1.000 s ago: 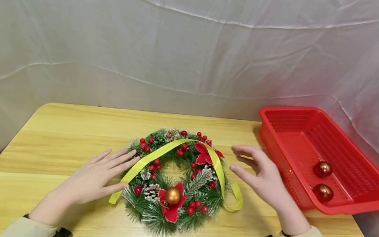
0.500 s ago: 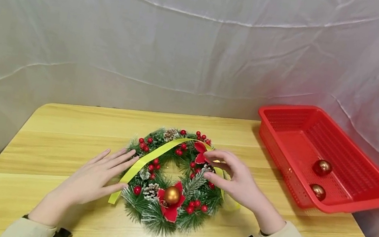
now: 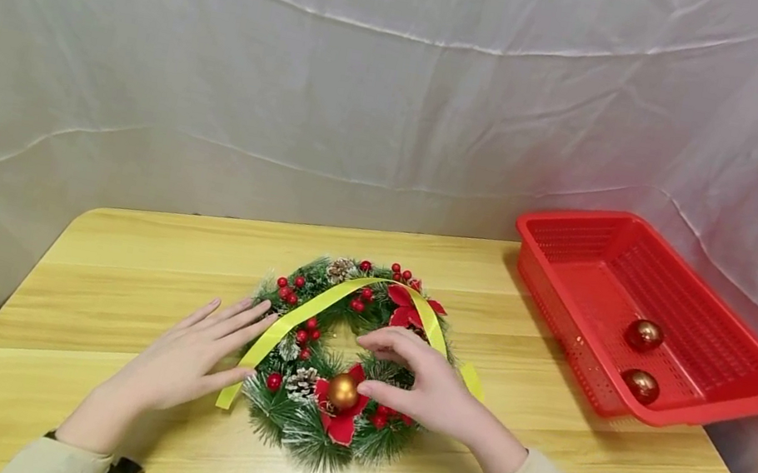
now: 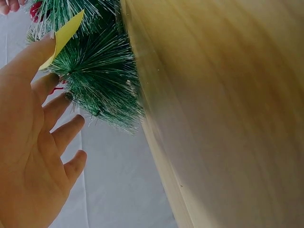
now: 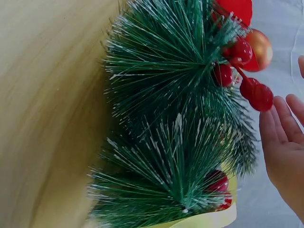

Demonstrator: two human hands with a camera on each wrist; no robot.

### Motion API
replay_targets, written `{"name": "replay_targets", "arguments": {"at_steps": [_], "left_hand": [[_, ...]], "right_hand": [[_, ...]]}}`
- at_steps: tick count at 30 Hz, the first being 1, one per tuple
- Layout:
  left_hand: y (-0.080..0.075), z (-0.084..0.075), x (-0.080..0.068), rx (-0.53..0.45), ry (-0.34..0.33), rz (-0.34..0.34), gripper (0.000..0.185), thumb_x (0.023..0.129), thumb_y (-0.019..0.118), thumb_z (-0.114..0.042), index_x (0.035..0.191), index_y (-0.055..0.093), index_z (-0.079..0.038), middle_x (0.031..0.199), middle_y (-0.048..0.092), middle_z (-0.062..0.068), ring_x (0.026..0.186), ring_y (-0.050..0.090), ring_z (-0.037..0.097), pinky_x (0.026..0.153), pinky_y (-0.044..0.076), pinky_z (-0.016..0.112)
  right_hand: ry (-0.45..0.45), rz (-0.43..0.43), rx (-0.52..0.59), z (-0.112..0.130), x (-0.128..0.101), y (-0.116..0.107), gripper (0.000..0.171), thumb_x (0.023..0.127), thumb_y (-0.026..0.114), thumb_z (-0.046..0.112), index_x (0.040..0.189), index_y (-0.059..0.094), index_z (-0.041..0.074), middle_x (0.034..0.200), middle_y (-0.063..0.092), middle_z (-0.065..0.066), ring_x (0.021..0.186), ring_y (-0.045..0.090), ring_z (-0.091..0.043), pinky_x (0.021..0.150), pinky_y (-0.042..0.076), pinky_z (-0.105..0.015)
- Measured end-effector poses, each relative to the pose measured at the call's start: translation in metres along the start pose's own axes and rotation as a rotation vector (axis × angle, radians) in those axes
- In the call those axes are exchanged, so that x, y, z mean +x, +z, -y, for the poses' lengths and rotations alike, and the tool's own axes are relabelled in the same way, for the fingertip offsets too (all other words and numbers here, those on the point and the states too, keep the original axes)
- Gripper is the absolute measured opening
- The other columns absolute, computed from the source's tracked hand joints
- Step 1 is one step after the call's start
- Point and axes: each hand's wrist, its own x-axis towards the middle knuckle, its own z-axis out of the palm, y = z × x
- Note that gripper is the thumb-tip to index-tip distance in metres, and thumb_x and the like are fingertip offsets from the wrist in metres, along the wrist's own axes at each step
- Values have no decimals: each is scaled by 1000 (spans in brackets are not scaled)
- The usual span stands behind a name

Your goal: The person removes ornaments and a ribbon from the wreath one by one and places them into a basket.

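On the tabletop (image 3: 112, 282): a wreath (image 3: 344, 366) is lying flat, near the front edge and about midway across.
Wreath look: green needles tipped white are being shown, set with red berries, pine cones, red fabric flowers and a gold ball (image 3: 343, 391) at the near side.
Ribbon: a yellow ribbon (image 3: 305, 312) is being draped in an arch over the wreath, its ends trailing onto the wood on both sides.
Left hand (image 3: 186, 359): it is being laid flat with fingers straight and spread, the fingertips touching the ribbon and the wreath's left edge; nothing is being gripped.
Right hand (image 3: 425, 384): it is being held over the wreath's right half, fingers loosely bent, thumb tip just beside the gold ball; nothing is being grasped.
Red basket (image 3: 723, 399): it is sitting well apart at the right, two gold balls (image 3: 645, 335) lying inside.
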Motion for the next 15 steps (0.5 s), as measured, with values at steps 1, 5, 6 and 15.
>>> {"name": "replay_targets", "arguments": {"at_steps": [1,5,6,15], "left_hand": [[0,0,0,0,1,-1,69,95,47,-54,153,23,-26,158,21,-4,142,23,25,117,6,45],[0,0,0,0,1,-1,69,95,47,-55,153,23,-26,158,21,-4,143,21,23,117,6,44],[0,-1,0,1,1,-1,69,95,46,-55,153,23,-26,158,20,-4,143,21,22,117,5,44],[-1,-1,0,-5,-1,9,68,96,45,-55,153,23,-25,158,20,-4,142,23,25,117,0,39]], "right_hand": [[3,6,-19,1,0,1,45,88,71,25,129,55,17,125,56,4,114,54,-14,98,46,-33],[-53,22,-111,6,1,5,48,88,70,28,132,53,16,128,55,4,115,54,-14,99,45,-32],[-69,24,-118,7,1,6,49,88,70,28,132,53,15,128,55,4,115,54,-14,99,45,-32],[-90,53,-133,9,4,14,49,88,70,30,130,55,10,128,56,-1,111,57,-18,97,46,-31]]}}
